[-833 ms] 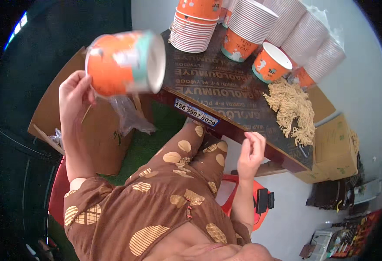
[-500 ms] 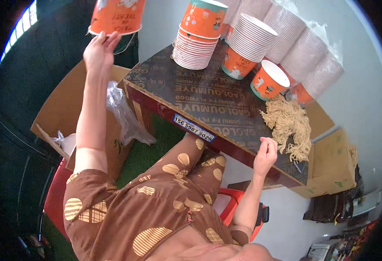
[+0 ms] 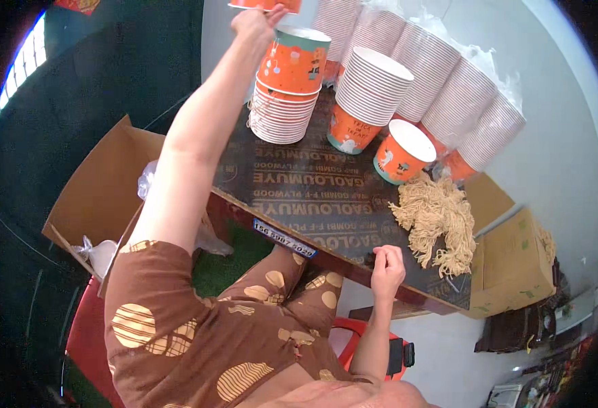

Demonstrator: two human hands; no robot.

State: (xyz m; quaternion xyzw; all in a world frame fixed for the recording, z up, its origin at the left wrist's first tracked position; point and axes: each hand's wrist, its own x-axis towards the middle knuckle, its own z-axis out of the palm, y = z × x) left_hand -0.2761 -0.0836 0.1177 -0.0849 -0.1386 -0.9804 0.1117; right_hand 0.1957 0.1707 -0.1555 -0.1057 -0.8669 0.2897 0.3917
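My left hand [image 3: 253,24] reaches to the top edge of the view, its fingers at the rim of an orange paper bucket [image 3: 266,4] that is mostly cut off. Just beneath and right of it stands a stack of upside-down paper buckets [image 3: 289,75], with thin strings hanging at its left side. My right hand [image 3: 387,270] rests at the table's front edge with its fingers curled in; nothing shows in them. Beyond it lies a bundle of beige strings [image 3: 435,217]. Farther back are an upright bucket [image 3: 405,151] and a nested upright stack [image 3: 370,95].
Several tall plastic-wrapped stacks of buckets [image 3: 442,81] line the back of the dark plywood table [image 3: 312,183]. An open cardboard box [image 3: 98,190] with clear plastic stands at left. Another cardboard box [image 3: 510,265] is at right. A red stool [image 3: 346,330] is beside me.
My left hand has carried the bucket rightward and up, toward the upside-down stack. My right hand has moved slightly left and down, to the table's edge. The view has shifted a little.
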